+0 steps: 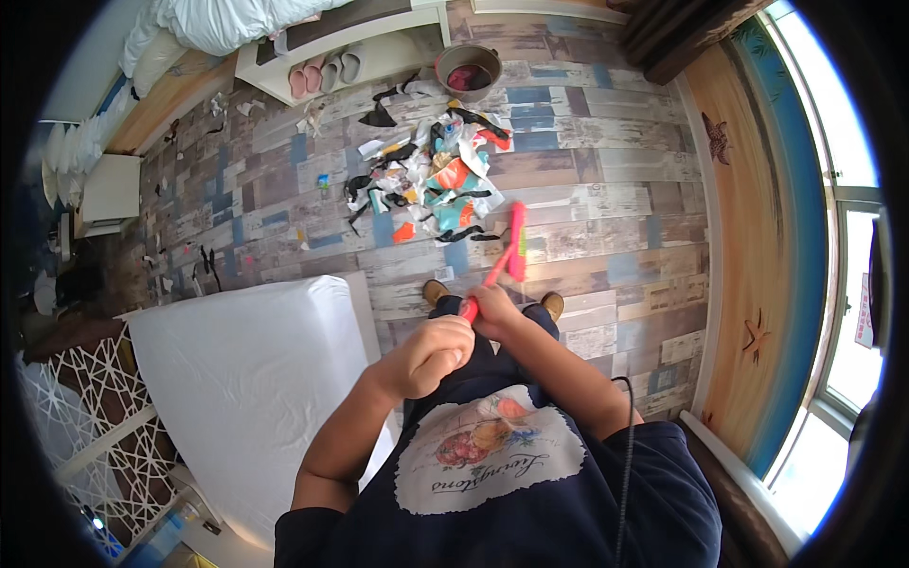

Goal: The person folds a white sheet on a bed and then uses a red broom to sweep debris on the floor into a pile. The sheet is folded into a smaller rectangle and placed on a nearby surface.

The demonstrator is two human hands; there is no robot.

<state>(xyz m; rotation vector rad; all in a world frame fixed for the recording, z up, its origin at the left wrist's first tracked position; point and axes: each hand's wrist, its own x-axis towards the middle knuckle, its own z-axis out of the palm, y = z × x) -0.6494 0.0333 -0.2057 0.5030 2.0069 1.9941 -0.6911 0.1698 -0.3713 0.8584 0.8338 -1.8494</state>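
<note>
A pink-red broom (503, 263) with green bristles slants down in front of me, its head resting on the floor. My left hand (432, 355) wraps the handle near its upper end. Lower on the same handle, closer to the broom head, my right hand (493, 311) is closed around it. Just beyond the broom head lies a heap of litter (433, 170): torn paper, black strips and orange and teal scraps. The bristles appear a little apart from the heap, on its right side.
A bucket (467, 72) stands behind the heap, near a low white cabinet (341, 67) holding pink and grey slippers. To my left is a bed with a white sheet (241, 383). Scattered scraps (206, 264) lie on the wood-pattern floor (596, 234). A painted wall (753, 270) with windows borders the right.
</note>
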